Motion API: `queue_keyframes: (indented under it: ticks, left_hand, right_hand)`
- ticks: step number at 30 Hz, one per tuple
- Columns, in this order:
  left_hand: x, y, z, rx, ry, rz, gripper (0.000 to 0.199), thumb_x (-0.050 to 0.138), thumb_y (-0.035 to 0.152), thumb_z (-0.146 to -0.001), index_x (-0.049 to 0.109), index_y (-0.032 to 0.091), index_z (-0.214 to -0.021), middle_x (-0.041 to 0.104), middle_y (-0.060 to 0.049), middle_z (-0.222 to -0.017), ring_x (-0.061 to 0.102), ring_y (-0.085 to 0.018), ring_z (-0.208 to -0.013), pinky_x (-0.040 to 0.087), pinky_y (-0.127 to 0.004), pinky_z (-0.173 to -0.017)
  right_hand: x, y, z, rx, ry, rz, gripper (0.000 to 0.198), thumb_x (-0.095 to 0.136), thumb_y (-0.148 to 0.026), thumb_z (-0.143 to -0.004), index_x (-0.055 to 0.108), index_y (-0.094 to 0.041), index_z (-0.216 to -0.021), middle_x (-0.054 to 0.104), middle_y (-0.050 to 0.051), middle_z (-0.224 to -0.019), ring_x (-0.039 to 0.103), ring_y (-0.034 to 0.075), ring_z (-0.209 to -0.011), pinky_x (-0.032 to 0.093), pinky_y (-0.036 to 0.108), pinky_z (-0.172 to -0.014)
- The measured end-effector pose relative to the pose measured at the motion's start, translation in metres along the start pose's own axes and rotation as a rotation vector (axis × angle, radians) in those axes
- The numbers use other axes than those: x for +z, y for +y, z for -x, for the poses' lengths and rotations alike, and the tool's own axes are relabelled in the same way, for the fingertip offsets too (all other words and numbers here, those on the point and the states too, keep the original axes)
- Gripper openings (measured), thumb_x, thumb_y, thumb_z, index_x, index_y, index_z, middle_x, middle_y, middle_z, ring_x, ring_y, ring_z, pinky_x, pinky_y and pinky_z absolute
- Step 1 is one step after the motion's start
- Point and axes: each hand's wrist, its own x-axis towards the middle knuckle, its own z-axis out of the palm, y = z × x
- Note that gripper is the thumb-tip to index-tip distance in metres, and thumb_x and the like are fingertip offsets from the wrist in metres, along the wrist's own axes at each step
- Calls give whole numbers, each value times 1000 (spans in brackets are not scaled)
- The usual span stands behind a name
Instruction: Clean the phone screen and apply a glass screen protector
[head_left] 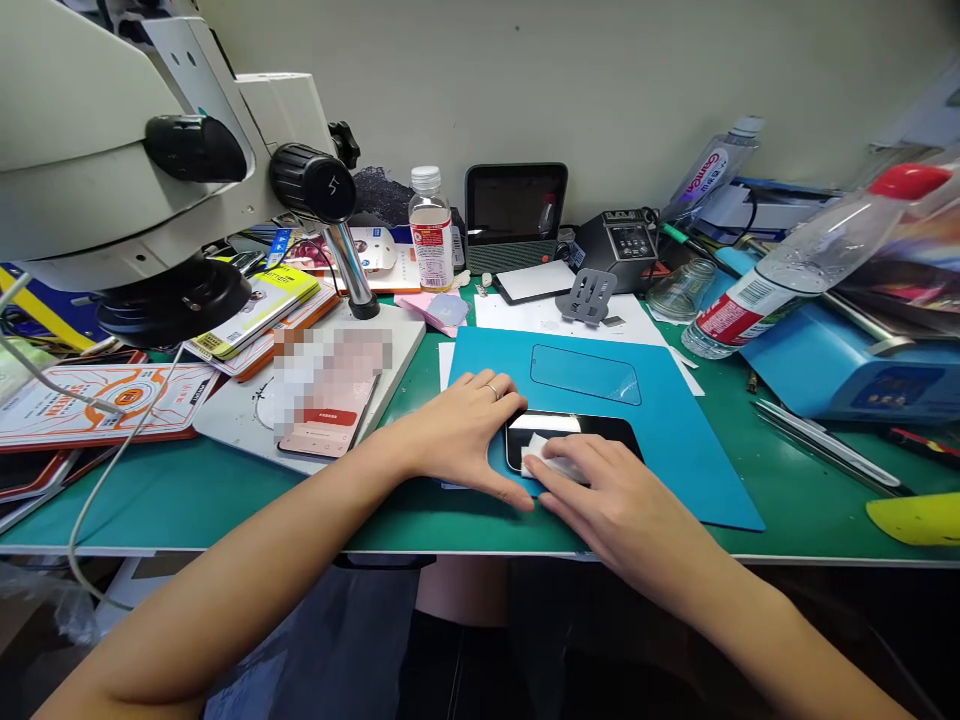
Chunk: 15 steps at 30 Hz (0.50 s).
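At far left, a microscope overhangs the green surface, and a lit phone rests on its base; a sleeve or elbow swinging that way could knock the phone askew. The person's left hand spreads thumb and fingers apart, fingertips at the left end of a dark-screened phone. That phone lies on the front part of a blue mat — if the steadying fingers slackened, it could skid under the rubbing pressure. The right hand has its grip closed on a white wipe, pressed to the screen; grit caught beneath might scratch the glass. Just behind lies a clear, dark-edged pane, which a stray knuckle could smudge or shift. Farther right, a red-capped bottle leans — a bump might topple it.
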Motion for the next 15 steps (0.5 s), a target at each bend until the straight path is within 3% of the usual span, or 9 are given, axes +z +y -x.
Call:
queue_keyframes:
  ticks: [5,10,12,15]
  left_hand:
    - [2,-1,0,-12,16,57,89,69,84,-66,61,14,-122,58,-11,-110,54,-28,-100,44,-42,-91]
    - [3,-1,-1,-30,28,94,99,63,88,-67,57,16,-133,60,-13,-116,55,-31,-105,44,-46,-94]
    - [4,-1,-2,-45,37,142,100,46,90,-77,48,15,-144,62,-14,-119,55,-32,-105,44,-48,-94]
    - [6,0,-2,-117,98,260,90,9,78,-95,42,15,-149,65,-13,-115,56,-29,-103,43,-49,-96]
  right_hand:
    - [10,-22,-15,97,-37,-28,30,49,-28,-103,66,-15,-124,68,13,-111,62,29,-105,51,44,-89]
    - [8,-27,-5,109,-27,7,32,47,-29,-104,64,-15,-127,69,13,-121,62,29,-109,49,43,-88]
    - [6,-28,-2,132,-14,22,32,51,-28,-102,65,-15,-127,68,14,-123,62,30,-109,48,44,-88]
    - [7,-29,-7,186,-19,21,31,56,-29,-99,67,-15,-125,69,14,-120,62,30,-107,48,44,-88]
